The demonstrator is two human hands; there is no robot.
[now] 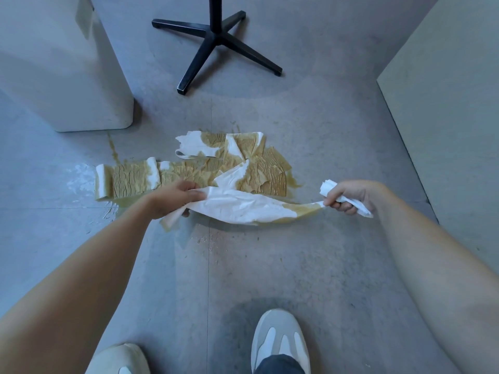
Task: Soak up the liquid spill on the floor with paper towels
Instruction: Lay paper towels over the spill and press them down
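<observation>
Left hand [172,199] and right hand [348,197] each grip an end of a paper towel strip [237,209]; lay its dry white middle flat onto the uncovered wet floor [205,244], then press.

Office-like room: grey floor [297,265], black pedestal table base [216,39].

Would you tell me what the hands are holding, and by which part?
Both grip one paper towel strip: the left hand its left end, the right hand its bunched right end.
</observation>
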